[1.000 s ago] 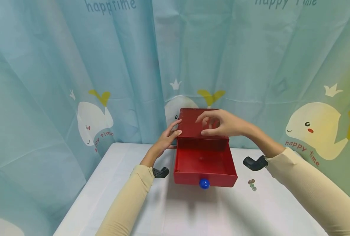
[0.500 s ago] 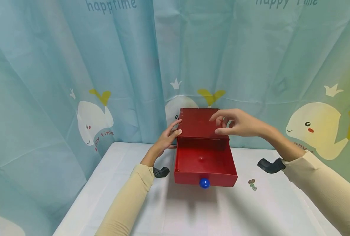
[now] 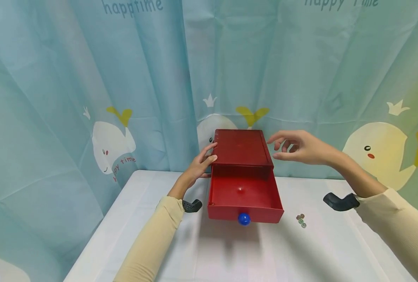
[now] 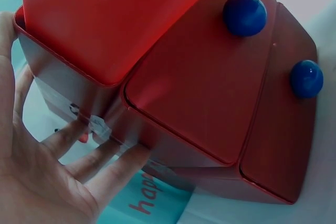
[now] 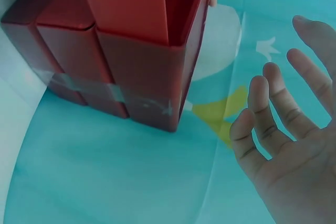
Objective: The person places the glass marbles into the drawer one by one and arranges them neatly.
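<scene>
A red drawer cabinet (image 3: 242, 147) stands at the back of the white table (image 3: 152, 219). Its top drawer (image 3: 244, 194) is pulled out toward me, with a blue ball knob (image 3: 244, 219) on its front. My left hand (image 3: 202, 162) presses straight fingers against the cabinet's left side. In the left wrist view the fingers (image 4: 73, 156) lie along the cabinet wall (image 4: 199, 93), and two blue knobs (image 4: 244, 14) show. My right hand (image 3: 297, 147) hovers with spread fingers just right of the cabinet top, touching nothing. The right wrist view shows this hand (image 5: 286, 145) apart from the cabinet (image 5: 142, 72).
A few small round pieces (image 3: 301, 220) lie on the table to the right of the drawer front. A blue curtain (image 3: 89, 98) printed with whales hangs close behind and around the table. The table's left edge (image 3: 99, 235) runs diagonally.
My right hand has moved right, from above the cabinet's top to the air beside its right edge, and its fingers have spread. The left hand and the drawer have stayed put.
</scene>
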{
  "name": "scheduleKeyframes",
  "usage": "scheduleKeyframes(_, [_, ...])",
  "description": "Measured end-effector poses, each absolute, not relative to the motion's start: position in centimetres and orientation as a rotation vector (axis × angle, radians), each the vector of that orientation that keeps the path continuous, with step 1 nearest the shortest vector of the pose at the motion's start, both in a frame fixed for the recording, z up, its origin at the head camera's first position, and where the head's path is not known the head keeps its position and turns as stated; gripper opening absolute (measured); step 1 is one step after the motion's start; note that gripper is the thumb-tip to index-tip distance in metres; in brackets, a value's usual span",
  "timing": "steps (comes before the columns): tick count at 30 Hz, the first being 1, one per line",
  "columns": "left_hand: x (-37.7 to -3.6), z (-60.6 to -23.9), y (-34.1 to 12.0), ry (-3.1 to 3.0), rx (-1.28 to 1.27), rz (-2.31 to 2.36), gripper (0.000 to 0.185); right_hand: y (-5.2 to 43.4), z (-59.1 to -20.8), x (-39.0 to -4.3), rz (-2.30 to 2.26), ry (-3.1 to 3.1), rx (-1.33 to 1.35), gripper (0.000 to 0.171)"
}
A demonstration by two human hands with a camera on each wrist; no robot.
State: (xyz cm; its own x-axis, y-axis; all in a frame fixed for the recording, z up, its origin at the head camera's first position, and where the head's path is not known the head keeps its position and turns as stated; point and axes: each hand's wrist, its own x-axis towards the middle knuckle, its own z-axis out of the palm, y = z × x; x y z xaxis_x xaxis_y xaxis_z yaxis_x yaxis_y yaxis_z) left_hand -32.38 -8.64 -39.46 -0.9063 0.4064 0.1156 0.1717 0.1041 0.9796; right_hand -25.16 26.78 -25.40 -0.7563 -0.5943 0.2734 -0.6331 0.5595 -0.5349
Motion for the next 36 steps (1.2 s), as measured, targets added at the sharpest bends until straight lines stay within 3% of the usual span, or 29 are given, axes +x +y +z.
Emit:
scheduleKeyframes(14, [-32.2,-39.4,-8.7,2.175,0.574,1.911,0.059,30.0,-26.4,-24.2,1.001,-2.678,0.980,0.039])
scheduleKeyframes(36, [-32.4,-39.6,-8.6,2.187,0.582,1.912,0.060,36.0,-31.8,-22.6,0.982,-2.703,0.823,0.040])
